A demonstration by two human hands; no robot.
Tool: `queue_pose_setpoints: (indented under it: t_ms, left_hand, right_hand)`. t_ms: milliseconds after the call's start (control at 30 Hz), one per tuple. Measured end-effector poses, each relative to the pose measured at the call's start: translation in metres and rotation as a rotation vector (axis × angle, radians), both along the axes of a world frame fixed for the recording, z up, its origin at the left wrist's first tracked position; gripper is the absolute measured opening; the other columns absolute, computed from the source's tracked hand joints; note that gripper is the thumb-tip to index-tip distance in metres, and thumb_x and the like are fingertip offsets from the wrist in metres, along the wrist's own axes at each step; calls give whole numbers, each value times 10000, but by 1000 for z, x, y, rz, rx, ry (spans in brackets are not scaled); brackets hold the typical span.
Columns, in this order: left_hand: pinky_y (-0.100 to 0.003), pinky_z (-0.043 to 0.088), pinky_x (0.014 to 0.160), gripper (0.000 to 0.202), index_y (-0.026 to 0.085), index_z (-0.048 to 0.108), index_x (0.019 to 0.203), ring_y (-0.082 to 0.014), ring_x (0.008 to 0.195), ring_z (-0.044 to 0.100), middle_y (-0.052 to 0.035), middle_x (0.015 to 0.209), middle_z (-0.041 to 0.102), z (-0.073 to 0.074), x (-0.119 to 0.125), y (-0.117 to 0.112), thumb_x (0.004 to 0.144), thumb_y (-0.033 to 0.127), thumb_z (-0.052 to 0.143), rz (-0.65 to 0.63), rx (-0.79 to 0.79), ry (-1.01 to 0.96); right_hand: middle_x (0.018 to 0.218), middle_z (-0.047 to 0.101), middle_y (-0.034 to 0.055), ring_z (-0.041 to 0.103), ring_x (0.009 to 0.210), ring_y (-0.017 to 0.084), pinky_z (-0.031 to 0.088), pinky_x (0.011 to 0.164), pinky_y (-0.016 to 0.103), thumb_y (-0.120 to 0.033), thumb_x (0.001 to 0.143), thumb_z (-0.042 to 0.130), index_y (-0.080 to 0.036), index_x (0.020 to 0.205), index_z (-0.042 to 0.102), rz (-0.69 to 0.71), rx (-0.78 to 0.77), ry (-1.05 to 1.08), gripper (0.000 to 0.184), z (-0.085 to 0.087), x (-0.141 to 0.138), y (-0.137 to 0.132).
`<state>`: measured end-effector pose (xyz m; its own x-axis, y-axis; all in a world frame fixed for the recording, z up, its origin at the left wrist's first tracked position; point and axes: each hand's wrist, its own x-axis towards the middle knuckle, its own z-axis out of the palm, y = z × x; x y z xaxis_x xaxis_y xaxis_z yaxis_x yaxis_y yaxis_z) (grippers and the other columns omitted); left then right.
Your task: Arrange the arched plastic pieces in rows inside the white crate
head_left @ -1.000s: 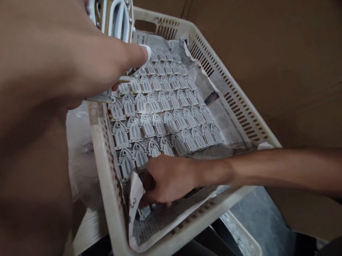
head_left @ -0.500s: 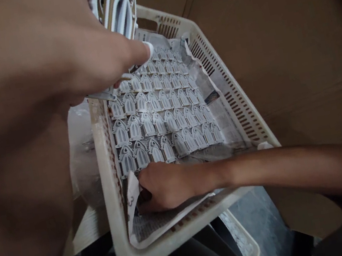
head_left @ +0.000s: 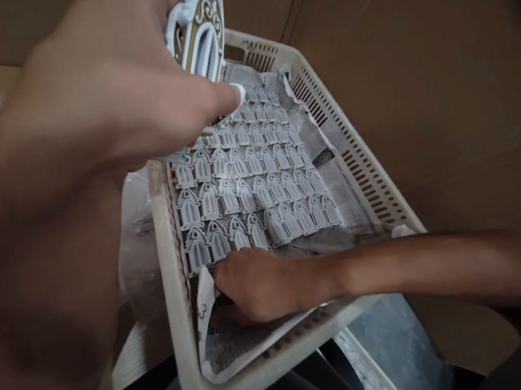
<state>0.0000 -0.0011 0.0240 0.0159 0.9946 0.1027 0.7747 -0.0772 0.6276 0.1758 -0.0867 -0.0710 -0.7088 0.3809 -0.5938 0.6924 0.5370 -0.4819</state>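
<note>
My left hand (head_left: 141, 88) is closed around white-and-gold arched pieces (head_left: 203, 40), which it holds above the far left of the basket; how many pieces is hidden by the palm. Below it, the cream plastic basket (head_left: 168, 251) is lined with newspaper (head_left: 339, 181). On that paper lie several rows of small arched window-shaped pieces (head_left: 260, 192), side by side. Inside the near left corner, my right hand (head_left: 256, 283) reaches down with curled fingers beside the front row and a raised newspaper flap (head_left: 204, 306). Its fingertips are hidden, so what they grip does not show.
Brown cardboard (head_left: 453, 87) stands behind and to the right of the basket. Clear plastic wrapping (head_left: 138, 257) lies along the left side. Beneath the near edge, another pale basket (head_left: 372, 370) stands on the grey floor (head_left: 402, 345).
The view has shifted a little. My left hand with the arched pieces appears lower and farther right, showing more of them. My right hand stays in the same corner of the basket.
</note>
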Motion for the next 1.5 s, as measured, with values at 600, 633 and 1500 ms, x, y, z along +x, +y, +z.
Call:
queue_pose_setpoints:
  t_ms: [600,633,1500]
  left_hand:
    - [-257,358,561,288,206,708,839,-94,553,522,38,716,655,15,15,-10,751,467,792,-22,-19,-242]
    - [-270,363,567,307,220,718,868,-114,577,551,32,742,678,15,14,-10,751,496,781,-12,-36,-205]
    - [-282,358,513,366,368,789,1066,-155,539,623,54,743,724,6,-1,-1,744,542,774,36,-7,13]
  right_hand:
    - [871,679,18,600,719,118,488,614,245,-618,971,727,-200,932,603,-765,95,810,438,58,32,56]
    - [848,666,13,585,702,115,476,597,241,-631,961,732,-206,897,587,-796,107,843,454,61,31,58]
    - [752,662,-57,635,702,147,475,638,257,-241,880,816,-219,1068,536,-749,-302,325,337,17,51,14]
